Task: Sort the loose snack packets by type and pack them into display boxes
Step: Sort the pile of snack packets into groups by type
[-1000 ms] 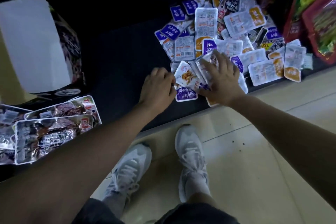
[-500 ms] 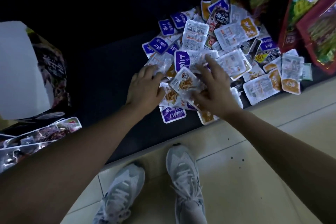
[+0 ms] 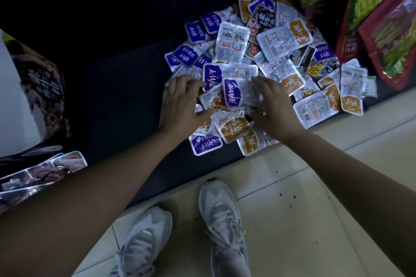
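Shop or shop stockroom, snack goods. Evidence: a heap of small sealed snack packets [image 3: 258,63], purple, orange and white, many with the same print, lies loose on a dark low shelf [image 3: 117,108] in the upper middle of the frame. Big red printed bags [image 3: 387,40] fill the upper right corner. A printed cardboard display box [image 3: 40,87] with a white flap sits at the left edge, with shiny clear-fronted packs [image 3: 42,173] at lower left. Cream tiled floor [image 3: 304,220] runs along the bottom, with pale sneakers [image 3: 220,216] standing on it. The lighting is dim.
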The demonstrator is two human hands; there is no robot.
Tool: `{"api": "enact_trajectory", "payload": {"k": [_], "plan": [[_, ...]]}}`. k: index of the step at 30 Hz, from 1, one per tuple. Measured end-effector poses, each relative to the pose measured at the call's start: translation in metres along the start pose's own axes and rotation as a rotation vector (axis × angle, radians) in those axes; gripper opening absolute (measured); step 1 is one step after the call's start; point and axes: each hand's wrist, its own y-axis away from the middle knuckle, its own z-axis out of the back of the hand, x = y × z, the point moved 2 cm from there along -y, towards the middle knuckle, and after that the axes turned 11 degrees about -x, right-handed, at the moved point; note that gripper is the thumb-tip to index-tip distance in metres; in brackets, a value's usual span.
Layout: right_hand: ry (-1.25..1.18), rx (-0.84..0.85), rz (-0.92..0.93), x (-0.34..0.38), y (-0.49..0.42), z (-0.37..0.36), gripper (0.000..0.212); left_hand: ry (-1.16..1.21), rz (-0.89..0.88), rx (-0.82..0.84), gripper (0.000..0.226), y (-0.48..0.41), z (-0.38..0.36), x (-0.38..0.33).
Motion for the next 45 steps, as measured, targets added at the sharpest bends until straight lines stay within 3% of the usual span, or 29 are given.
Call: {"api": "enact_trajectory", "payload": {"k": [3, 8, 12, 17, 20, 23, 27, 30, 33, 38, 40, 42, 45], "plan": [[0.126, -0.021, 0.005, -0.002, -0.004, -0.001, 0.077, 0.019, 0.029, -0.004, 0.067, 0.011, 0.004, 0.006], [0.244, -0.047, -0.184, 0.002, -0.018, 0.007, 0.084, 0.010, 0.083, 0.091, 0.054, 0.019, 0.004, 0.013], [-0.023, -0.036, -0.224, 0.015, -0.013, 0.014, 0.074, 0.278, 0.251, 0.102, 0.030, 0.018, 0.012, 0.019], [-0.203, 0.024, -0.071, 0.059, 0.005, -0.001, 0.063, 0.420, 0.303, 0.155, 0.032, 0.024, 0.024, 0.018], [-0.063, 0.078, 0.033, 0.065, 0.017, -0.019, 0.074, 0.355, 0.221, 0.225, 0.050, 0.033, 0.027, 0.022], [0.094, 0.046, -0.073, 0.051, 0.019, -0.021, 0.073, 0.091, 0.011, 0.270, 0.076, 0.046, 0.033, 0.027], [0.169, 0.000, -0.241, 0.048, 0.012, -0.015, 0.069, -0.035, -0.078, 0.159, 0.065, 0.055, 0.044, 0.041], [-0.007, 0.013, -0.407, 0.055, 0.009, -0.016, 0.051, -0.043, 0.062, 0.105, 0.077, 0.062, 0.045, 0.055], [-0.315, -0.013, -0.585, 0.064, 0.009, -0.015, 0.026, -0.052, -0.003, 0.177, 0.072, 0.060, 0.043, 0.054], [-0.598, -0.016, -0.676, 0.080, 0.009, -0.013, 0.015, -0.158, -0.078, 0.178, 0.074, 0.049, 0.049, 0.059], [-0.665, -0.012, -0.702, 0.086, 0.011, -0.017, 0.008, -0.188, 0.022, 0.171, 0.070, 0.049, 0.054, 0.064], [-0.694, 0.061, -0.701, 0.095, 0.012, -0.027, 0.016, -0.214, 0.142, 0.211, 0.075, 0.051, 0.057, 0.069], [-0.768, 0.192, -0.719, 0.110, 0.012, -0.041, 0.018, -0.050, 0.447, 0.185, 0.078, 0.054, 0.065, 0.078]]}}
